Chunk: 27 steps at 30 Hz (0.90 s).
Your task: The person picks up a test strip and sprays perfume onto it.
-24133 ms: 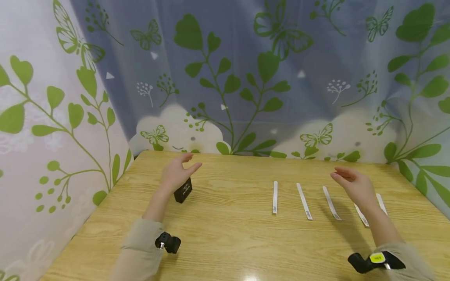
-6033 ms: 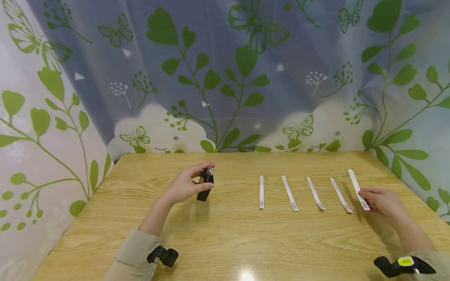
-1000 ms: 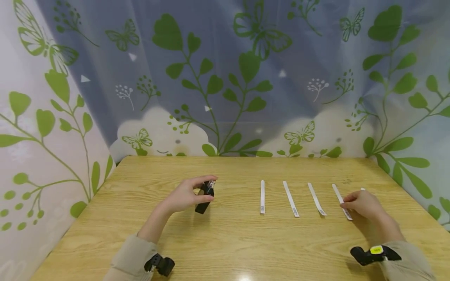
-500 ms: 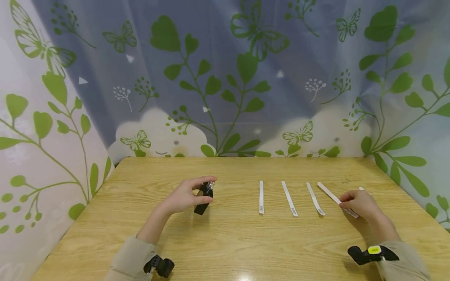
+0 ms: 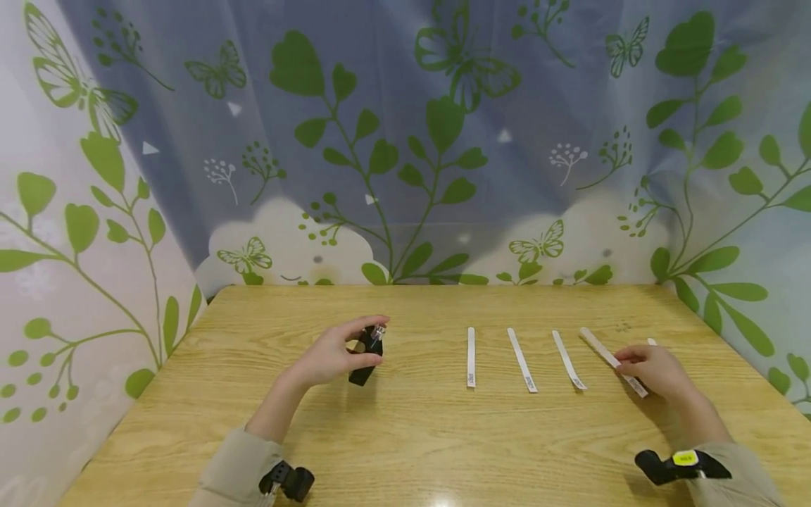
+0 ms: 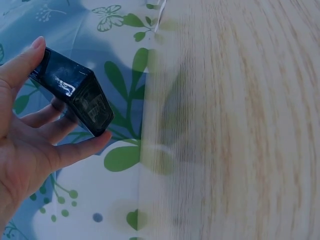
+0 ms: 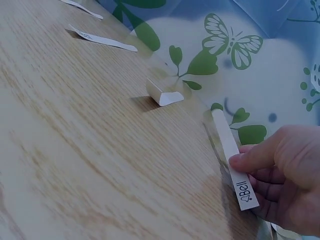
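My left hand [image 5: 326, 355] holds a black perfume bottle [image 5: 360, 374] tilted over the left part of the table. The index finger rests at its silvery spray top, with the thumb against the side. In the left wrist view the bottle [image 6: 67, 75] shows glossy dark faces. My right hand [image 5: 655, 370] pinches a white perfume test strip [image 5: 595, 345] between thumb and finger, near its printed end. Seen from the right wrist, this strip [image 7: 227, 137] reads "Bell" and casts a shadow beside it. Another strip [image 5: 652, 341] lies mostly hidden behind that hand.
Three more white strips, a left one [image 5: 472, 355], a middle one [image 5: 521, 359] and a bent one [image 5: 568, 359], lie spaced on the wooden table [image 5: 405, 429]. Small droplets [image 5: 624, 327] spot the wood beyond the right hand. A patterned curtain [image 5: 405, 141] borders the far edge.
Over the last second the fourth strip has swung aslant in my right hand, its far end going left. Six seconds ago that hand held the rightmost strip. Earliest, both hands were empty.
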Tool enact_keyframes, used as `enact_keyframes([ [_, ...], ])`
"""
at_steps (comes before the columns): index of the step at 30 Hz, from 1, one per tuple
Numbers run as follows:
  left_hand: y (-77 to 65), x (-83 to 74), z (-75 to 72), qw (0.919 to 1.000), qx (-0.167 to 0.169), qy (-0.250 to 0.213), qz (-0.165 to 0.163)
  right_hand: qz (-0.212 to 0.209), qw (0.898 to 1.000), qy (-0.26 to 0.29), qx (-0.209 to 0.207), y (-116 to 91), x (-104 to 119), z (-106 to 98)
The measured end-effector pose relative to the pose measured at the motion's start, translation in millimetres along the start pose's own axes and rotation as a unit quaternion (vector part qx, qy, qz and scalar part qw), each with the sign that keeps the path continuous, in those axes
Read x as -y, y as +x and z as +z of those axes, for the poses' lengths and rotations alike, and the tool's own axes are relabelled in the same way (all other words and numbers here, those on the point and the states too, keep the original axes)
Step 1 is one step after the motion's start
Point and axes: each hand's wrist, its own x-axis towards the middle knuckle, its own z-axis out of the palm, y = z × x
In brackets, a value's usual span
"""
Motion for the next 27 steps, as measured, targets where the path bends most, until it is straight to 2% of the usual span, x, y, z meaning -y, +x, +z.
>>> enact_keyframes([
  [6, -0.9, -1.7, 0.0, 0.9999, -0.007, 0.005, 0.005, 0.039, 0.995, 0.096, 0.001, -4, -6, -4],
  [14, -1.2, -3.6, -0.6, 0.9996, -0.015, -0.022, -0.008, 0.085, 0.978, 0.186, 0.036, -10, 20, -4],
  [20, -1.0, -3.3, -1.1, 0.9995, -0.019, -0.021, -0.017, 0.059, 0.971, 0.223, 0.059, -8, 49, 2],
  [27, 1.4, -0.3, -0.3, 0.9987, -0.029, -0.016, -0.039, 0.027, 0.969, 0.240, 0.057, -3, 75, 11],
])
